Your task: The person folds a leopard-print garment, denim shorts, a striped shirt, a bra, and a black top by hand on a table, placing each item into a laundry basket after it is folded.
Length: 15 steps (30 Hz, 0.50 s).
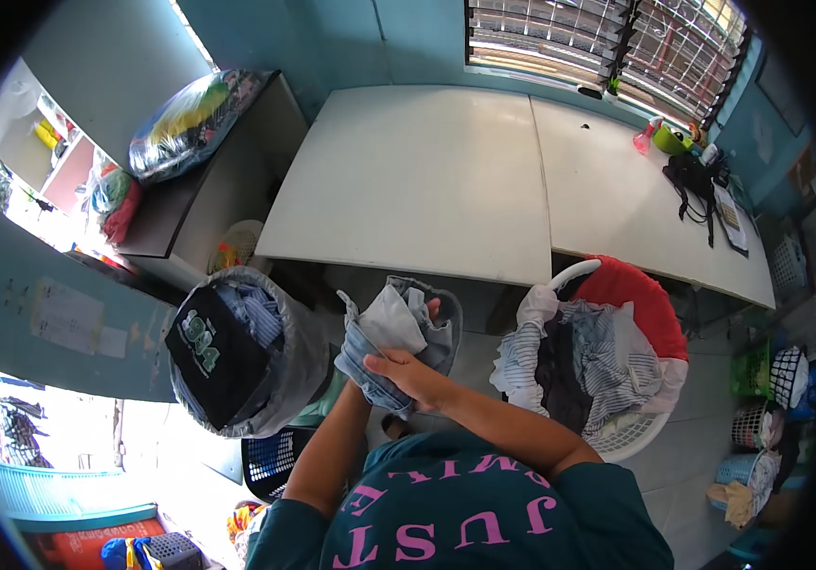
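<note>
A pair of light-blue denim shorts, bunched and partly inside out with pale lining showing, is held up in front of my body. My right hand grips the near edge, thumb on top of the cloth. My left hand reaches up inside the denim; only its fingertips show at the far side, and the cloth hides the rest. Left of the shorts stands a bag-lined bin of clothes, with a black printed garment on top. To the right, a white laundry basket holds striped, dark and red clothes.
A white table spans the far side, bearing a black bag, a clipboard and a green bowl. A stuffed plastic bag lies on the left cabinet. Small baskets stand at the right wall.
</note>
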Available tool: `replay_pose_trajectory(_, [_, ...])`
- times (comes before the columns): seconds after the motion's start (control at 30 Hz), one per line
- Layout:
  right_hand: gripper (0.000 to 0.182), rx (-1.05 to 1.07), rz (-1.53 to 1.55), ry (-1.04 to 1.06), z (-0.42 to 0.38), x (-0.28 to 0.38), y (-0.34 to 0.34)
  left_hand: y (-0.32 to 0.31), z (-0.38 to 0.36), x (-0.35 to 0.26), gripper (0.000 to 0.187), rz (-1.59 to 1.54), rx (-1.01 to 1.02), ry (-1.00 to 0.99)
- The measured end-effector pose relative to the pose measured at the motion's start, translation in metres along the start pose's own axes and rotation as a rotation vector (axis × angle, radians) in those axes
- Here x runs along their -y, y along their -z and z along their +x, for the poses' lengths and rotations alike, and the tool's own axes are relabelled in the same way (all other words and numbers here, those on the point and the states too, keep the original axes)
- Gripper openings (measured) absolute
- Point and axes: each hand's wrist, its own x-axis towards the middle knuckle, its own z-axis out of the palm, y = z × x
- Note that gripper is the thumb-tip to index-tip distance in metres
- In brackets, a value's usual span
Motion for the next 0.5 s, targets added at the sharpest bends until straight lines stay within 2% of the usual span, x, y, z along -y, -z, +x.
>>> replay_pose_trajectory(0.1, [0.029, 0.081, 0.193, -0.06, -0.006, 0.01, 0.006, 0.0, 0.006, 0.003, 0.057, -0.253, 0.018, 0.163])
replay_pose_trajectory(0.17, [0.028, -0.008, 0.515, 0.068, -0.01, 0.018, 0.01, 0.02, 0.01, 0.013, 0.058, 0.218, 0.157, 0.021])
replay_pose_trajectory(0.2, [0.028, -0.012, 0.52, 0.067, -0.013, 0.018, 0.014, 0.025, 0.01, 0.021, 0.057, 0.315, 0.162, -0.024])
replay_pose_trajectory(0.3, [0.03, 0.051, 0.614, -0.031, -0.02, 0.019, 0.016, 0.026, 0.008, 0.041, 0.057, 0.327, 0.075, -0.046])
replay_pose_trajectory(0.37, [0.032, -0.209, 0.56, 0.171, -0.02, 0.015, -0.005, 0.017, 0.008, 0.043, 0.056, 0.304, 0.02, -0.038])
replay_pose_trajectory(0.43, [0.027, -0.28, 0.766, 0.096, -0.009, 0.012, 0.002, 0.008, 0.007, 0.034, 0.056, 0.354, -0.007, -0.004])
replay_pose_trajectory(0.47, [0.027, -0.284, 0.767, 0.09, -0.009, 0.024, 0.011, 0.006, 0.003, 0.032, 0.055, 0.392, -0.027, 0.023])
replay_pose_trajectory(0.5, [0.027, -0.184, 0.555, 0.094, -0.015, 0.041, 0.026, 0.001, -0.002, 0.026, 0.055, 0.437, -0.048, 0.063])
